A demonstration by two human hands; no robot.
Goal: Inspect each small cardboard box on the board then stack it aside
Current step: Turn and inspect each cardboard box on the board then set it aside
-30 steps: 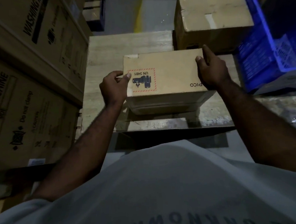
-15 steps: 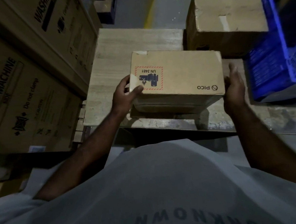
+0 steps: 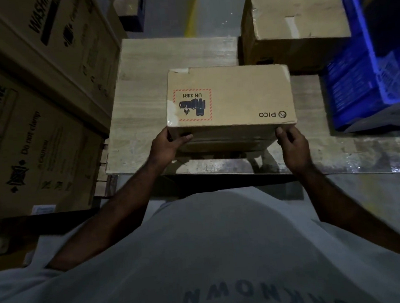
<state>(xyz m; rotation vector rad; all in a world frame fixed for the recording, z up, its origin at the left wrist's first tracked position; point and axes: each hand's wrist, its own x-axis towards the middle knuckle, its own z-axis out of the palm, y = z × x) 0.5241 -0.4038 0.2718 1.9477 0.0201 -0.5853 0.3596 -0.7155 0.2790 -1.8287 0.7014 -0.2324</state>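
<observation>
A small brown cardboard box (image 3: 235,96) with a red-bordered UN 3481 label and a PICO mark is held above the wooden board (image 3: 142,89). My left hand (image 3: 167,145) grips its near left corner, thumb along the near face. My right hand (image 3: 293,144) grips the near right corner from below, fingers curled under the edge. The box's underside is hidden, and a shadow lies on the board beneath it.
A larger taped cardboard box (image 3: 296,14) stands at the back right of the board. A blue plastic crate (image 3: 378,72) sits at the right. Tall washing-machine cartons (image 3: 32,104) wall off the left side. Grey floor (image 3: 172,13) shows beyond the board.
Both hands slid from the box's sides to its near lower corners. The box has come up off the board and now sits higher and closer in view.
</observation>
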